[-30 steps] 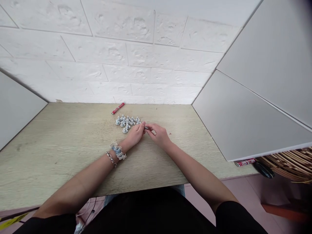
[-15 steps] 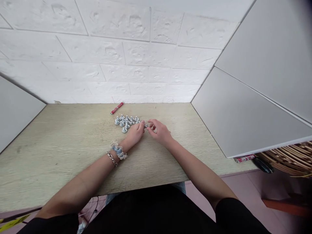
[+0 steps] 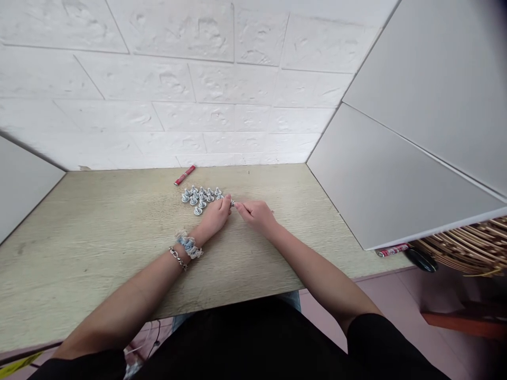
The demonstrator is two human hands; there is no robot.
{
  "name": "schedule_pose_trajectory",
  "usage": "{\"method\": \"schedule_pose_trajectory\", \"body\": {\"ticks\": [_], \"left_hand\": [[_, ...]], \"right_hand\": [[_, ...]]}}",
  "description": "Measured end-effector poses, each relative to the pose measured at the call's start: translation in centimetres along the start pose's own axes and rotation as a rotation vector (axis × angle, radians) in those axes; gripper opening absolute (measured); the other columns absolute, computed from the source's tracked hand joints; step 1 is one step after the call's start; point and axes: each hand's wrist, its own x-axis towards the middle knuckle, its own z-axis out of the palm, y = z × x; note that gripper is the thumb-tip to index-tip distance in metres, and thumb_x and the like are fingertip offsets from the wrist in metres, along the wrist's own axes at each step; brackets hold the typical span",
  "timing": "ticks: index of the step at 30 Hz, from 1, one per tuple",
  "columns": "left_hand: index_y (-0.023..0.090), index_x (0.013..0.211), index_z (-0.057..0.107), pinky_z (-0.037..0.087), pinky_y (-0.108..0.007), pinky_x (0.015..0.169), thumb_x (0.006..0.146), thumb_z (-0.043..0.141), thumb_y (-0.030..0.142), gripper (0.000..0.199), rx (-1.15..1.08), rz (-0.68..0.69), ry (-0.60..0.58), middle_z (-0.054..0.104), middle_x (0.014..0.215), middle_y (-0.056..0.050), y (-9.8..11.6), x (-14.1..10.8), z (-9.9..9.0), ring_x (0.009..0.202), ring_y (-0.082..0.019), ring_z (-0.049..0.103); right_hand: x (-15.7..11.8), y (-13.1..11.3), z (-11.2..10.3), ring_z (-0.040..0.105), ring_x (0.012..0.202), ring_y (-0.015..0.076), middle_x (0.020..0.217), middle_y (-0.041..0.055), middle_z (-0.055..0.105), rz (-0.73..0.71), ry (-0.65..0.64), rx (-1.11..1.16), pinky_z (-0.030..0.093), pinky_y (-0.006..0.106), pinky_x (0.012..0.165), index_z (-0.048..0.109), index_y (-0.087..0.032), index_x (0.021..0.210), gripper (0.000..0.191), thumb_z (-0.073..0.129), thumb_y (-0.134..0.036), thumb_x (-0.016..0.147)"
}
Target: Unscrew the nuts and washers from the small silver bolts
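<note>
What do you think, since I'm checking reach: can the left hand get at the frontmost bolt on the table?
Probably yes: the left hand is close beside the frontmost bolt, with nothing visible covering it, though that hand seems occupied with a small metal part.

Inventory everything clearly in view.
Wooden tabletop: one, pale tan, centre.
Brick-patterned wall: one, white, behind it.
Side panels: two or more, pale grey, both sides.
Bolts with washers: about a dozen, silver, mid-tabletop.
Metal fastener: one, silver, right of bolts.
Slim tube: one, red, near wall.
Patterned tube: one, mostly red, tabletop's right edge.
Oblong object: one, black, beside it.
Curved strands: many, brown, right edge.
Floor: one, pink, below.
Board: one, orange-red, lower right.
Strip: one, yellow, lower left.
Scrunchie: one, blue and cream, left wrist.
Chain bracelet: one, silver, beside it.
Shirt: one, black, bottom.
Left hand: one, on fastener.
Right hand: one, on fastener.
</note>
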Motion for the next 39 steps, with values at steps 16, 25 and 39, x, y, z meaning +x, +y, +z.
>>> {"method": "schedule_pose_trajectory", "body": {"ticks": [16,25,39], "left_hand": [[0.02,0.051,0.039,0.03,-0.028,0.052,0.089,0.026,0.046,0.049,0.086,0.029,-0.032,0.044,0.047,-0.001,0.5,-0.3,-0.2,0.051,-0.014,0.041],[0.019,0.052,0.039,0.029,-0.028,0.053,0.089,0.026,0.044,0.046,0.095,0.027,-0.027,0.043,0.048,0.0,0.8,-0.3,-0.3,0.052,-0.014,0.04],[0.02,0.051,0.039,0.03,-0.028,0.054,0.09,0.026,0.045,0.048,0.091,0.043,-0.022,0.042,0.046,0.0,1.1,-0.6,-0.4,0.052,-0.014,0.041]], "right_hand": [[0.3,0.6,0.3,0.052,0.068,0.012,0.072,0.0023,0.06,-0.088,0.05,0.055,0.038,0.024,0.063,0.057,-0.017,0.075,0.029,0.043,-0.036,0.091],[-0.2,-0.5,0.0,0.044,0.057,0.0091,0.065,-0.0033,0.053,-0.028,-0.007,0.013,0.029,0.021,0.054,0.054,-0.019,0.088,0.019,0.046,-0.036,0.087],[0.1,-0.2,0.0,0.048,0.059,0.0092,0.065,-0.0035,0.057,0.012,-0.037,0.01,0.031,0.021,0.057,0.059,-0.021,0.101,0.023,0.05,-0.036,0.087]]}}
